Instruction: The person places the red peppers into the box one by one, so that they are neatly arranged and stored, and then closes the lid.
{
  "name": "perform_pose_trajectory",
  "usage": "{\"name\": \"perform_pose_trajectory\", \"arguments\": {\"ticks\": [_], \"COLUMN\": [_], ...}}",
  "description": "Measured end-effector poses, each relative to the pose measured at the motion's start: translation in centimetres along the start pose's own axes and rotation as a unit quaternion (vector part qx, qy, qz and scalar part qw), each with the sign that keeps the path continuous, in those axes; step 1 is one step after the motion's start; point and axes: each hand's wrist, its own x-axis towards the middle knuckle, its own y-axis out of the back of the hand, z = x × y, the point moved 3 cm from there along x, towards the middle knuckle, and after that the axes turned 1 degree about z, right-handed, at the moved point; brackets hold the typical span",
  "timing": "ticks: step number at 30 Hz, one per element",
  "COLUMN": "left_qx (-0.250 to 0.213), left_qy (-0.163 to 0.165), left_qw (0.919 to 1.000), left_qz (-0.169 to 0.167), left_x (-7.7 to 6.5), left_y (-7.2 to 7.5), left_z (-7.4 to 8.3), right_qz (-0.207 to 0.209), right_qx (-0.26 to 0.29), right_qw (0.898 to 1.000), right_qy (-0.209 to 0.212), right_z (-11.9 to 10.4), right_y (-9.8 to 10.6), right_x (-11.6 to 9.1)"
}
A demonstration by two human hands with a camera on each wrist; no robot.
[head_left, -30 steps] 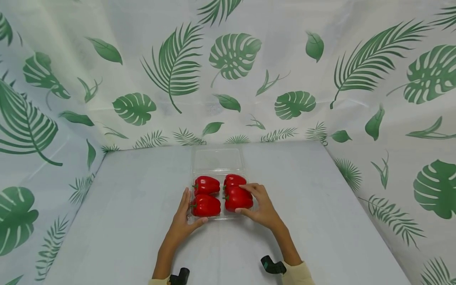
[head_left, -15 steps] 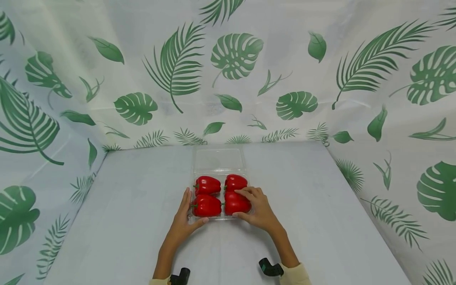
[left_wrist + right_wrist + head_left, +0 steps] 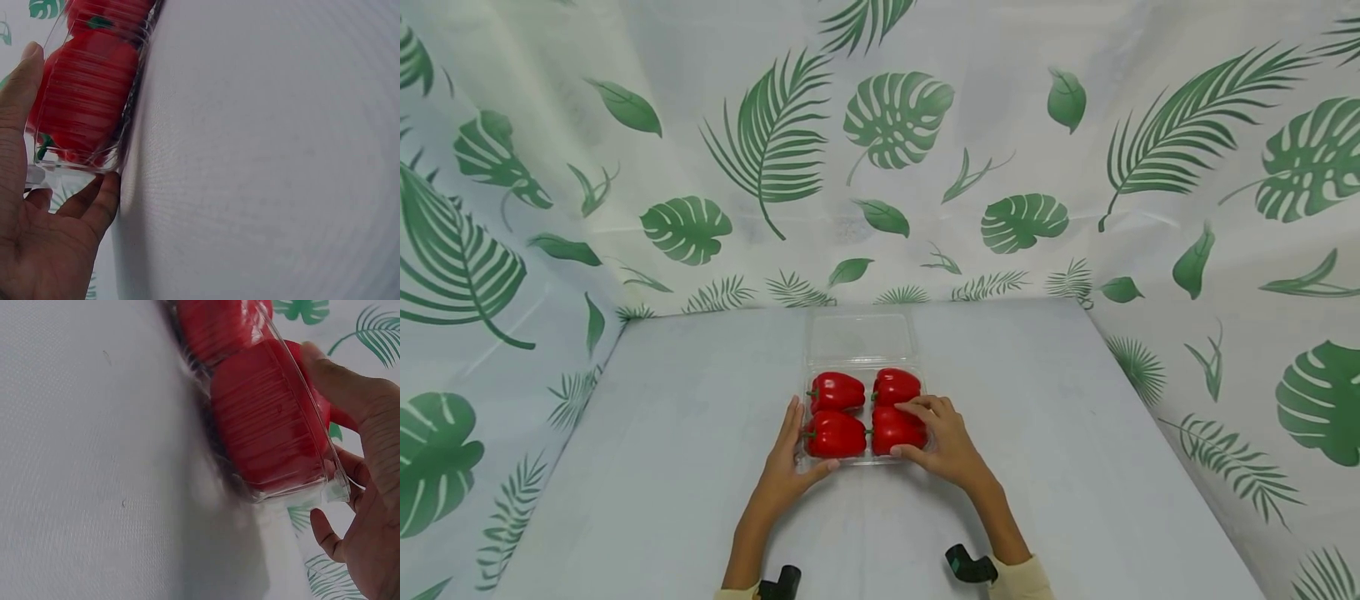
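A clear plastic clamshell container (image 3: 859, 459) lies on the table with its lid (image 3: 859, 336) folded back. Red bell peppers sit in it in two rows: back left (image 3: 837, 391), front left (image 3: 837, 434), back right (image 3: 897, 387) and front right (image 3: 897, 429). My left hand (image 3: 784, 467) grips the container's front left corner, thumb at the front rim and fingers along the side wall. With thumb and fingertips my right hand (image 3: 951, 442) holds the front right pepper, which sits down inside the container. In the right wrist view the thumb (image 3: 337, 378) lies at the rim against this pepper (image 3: 269, 419).
A white cloth covers the table (image 3: 685, 400). Behind and at both sides hangs a leaf-printed sheet (image 3: 955, 250). Black wrist mounts (image 3: 970, 564) sit at both cuffs.
The right hand has lowered the front right pepper and shifted it slightly left and toward the front, into its place beside the front left one. The left hand has stayed put.
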Motion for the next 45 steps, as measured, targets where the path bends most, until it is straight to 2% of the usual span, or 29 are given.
{"name": "perform_pose_trajectory", "arguments": {"ticks": [10,16,22,26,31,36,40,43,45], "left_qx": [0.004,0.003,-0.001,-0.004,0.000,0.001,0.007,0.007,0.006], "left_qy": [0.001,0.004,0.009,0.008,0.005,0.004,0.007,0.008,0.008], "left_qw": [1.0000,1.0000,1.0000,1.0000,1.0000,1.0000,1.0000,0.9999,0.9999], "left_qz": [0.000,-0.001,-0.002,-0.003,0.000,0.000,-0.002,-0.002,-0.002], "left_x": [0.0,0.0,-0.1,-0.1,0.0,0.0,0.1,0.1,0.1], "left_y": [-0.1,-0.1,-0.1,0.0,0.0,-0.1,-0.1,0.0,0.1], "left_z": [-0.1,-0.1,0.0,0.0,0.0,-0.1,-0.2,-0.1,-0.1], "right_qz": [0.013,0.000,0.013,0.032,0.060,0.090,0.092,0.084,0.071], "right_qx": [-0.003,0.006,0.096,0.148,0.200,0.258,0.302,0.330,0.340], "right_qw": [1.000,1.000,0.995,0.984,0.961,0.923,0.889,0.870,0.862], "right_qy": [-0.005,-0.014,-0.040,-0.092,-0.181,-0.272,-0.332,-0.357,-0.369], "right_z": [0.2,0.1,0.5,1.2,2.4,3.9,5.2,6.0,6.6], "right_y": [-0.2,0.0,0.8,1.6,2.6,3.4,3.5,3.4,3.3], "right_x": [0.0,0.1,0.8,1.8,3.6,5.1,6.1,6.8,7.3]}}
